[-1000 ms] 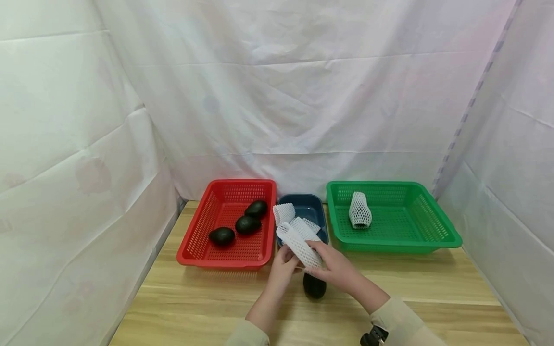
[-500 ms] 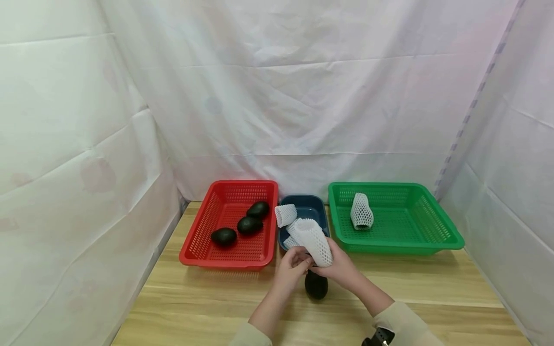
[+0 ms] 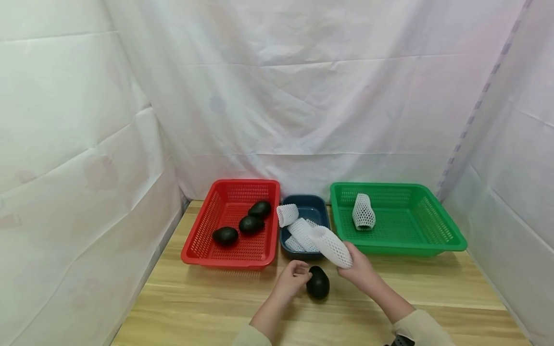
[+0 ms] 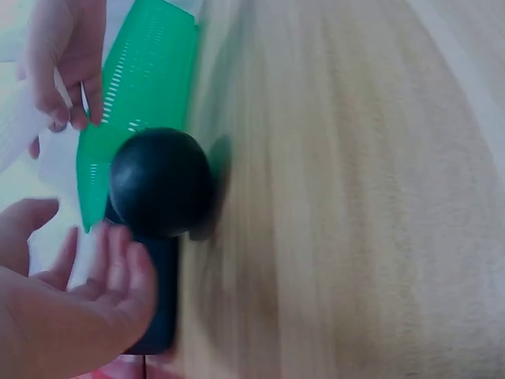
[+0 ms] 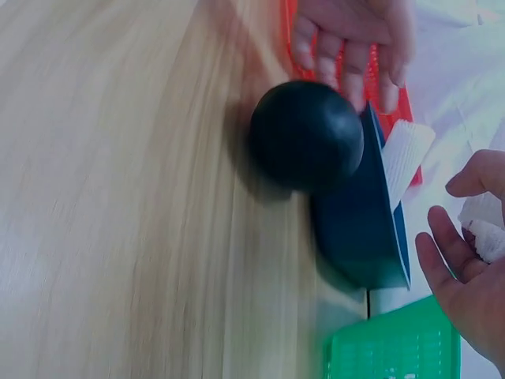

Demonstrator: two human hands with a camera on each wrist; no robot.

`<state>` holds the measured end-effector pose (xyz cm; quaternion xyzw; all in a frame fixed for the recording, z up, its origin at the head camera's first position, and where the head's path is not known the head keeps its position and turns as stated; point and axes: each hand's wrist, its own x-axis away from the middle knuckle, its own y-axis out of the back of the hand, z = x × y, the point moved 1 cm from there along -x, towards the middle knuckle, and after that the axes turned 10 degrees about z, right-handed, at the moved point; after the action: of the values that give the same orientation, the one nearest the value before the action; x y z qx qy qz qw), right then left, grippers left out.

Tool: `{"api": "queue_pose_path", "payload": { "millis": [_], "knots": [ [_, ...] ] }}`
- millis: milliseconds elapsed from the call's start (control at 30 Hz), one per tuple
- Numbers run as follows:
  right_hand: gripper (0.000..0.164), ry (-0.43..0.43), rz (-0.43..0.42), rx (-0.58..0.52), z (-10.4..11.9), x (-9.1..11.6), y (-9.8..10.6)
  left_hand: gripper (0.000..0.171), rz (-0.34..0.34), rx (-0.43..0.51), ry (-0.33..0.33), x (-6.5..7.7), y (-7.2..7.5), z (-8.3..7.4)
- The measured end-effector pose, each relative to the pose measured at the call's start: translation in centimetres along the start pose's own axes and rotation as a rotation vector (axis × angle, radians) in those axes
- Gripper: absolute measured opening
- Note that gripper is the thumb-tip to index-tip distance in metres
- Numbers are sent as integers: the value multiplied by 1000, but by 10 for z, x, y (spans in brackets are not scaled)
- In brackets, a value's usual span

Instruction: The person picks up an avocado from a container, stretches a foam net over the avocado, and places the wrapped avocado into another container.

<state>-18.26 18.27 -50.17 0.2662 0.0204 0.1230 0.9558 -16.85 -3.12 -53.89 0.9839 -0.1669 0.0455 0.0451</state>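
A dark avocado (image 3: 318, 283) lies on the wooden table in front of the blue basin. Just to its left is my left hand (image 3: 292, 278), fingers loosely bent and holding nothing, fingertips close to the fruit. In the left wrist view that hand (image 4: 87, 308) is spread, palm up, beside the avocado (image 4: 160, 183). My right hand (image 3: 359, 269) grips the lower end of a white foam net sleeve (image 3: 331, 246), whose upper end tilts left over the basin's front corner. The right wrist view shows only part of this sleeve (image 5: 485, 229) by the right fingers.
At the left, a red basket (image 3: 229, 263) holds several avocados (image 3: 251, 224). A blue basin (image 3: 309, 201) with several white foam sleeves (image 3: 287, 215) stands in the middle. The green basket (image 3: 402, 247) at right contains one sleeve-covered piece (image 3: 363, 212). White cloth (image 3: 277, 96) hangs behind.
My right hand has carried the foam sleeve to the right, away from my left hand. The left hand has let go of it and come down beside the avocado, now fully in sight.
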Motion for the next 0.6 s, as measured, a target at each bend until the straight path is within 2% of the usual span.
{"api": "queue_pose_path", "payload": {
  "millis": [133,300,400,600],
  "knots": [
    [53,-9,6,80,-5,4,7,43,20,-55,52,-2,-3,6],
    [44,9,-1,152,-6,8,15,57,32,-241,45,-9,-10,7],
    [43,20,2,183,-4,11,18,65,54,-342,70,-12,-15,10],
    [40,24,14,252,-3,15,21,78,94,-475,95,-16,-22,11]
  ]
}}
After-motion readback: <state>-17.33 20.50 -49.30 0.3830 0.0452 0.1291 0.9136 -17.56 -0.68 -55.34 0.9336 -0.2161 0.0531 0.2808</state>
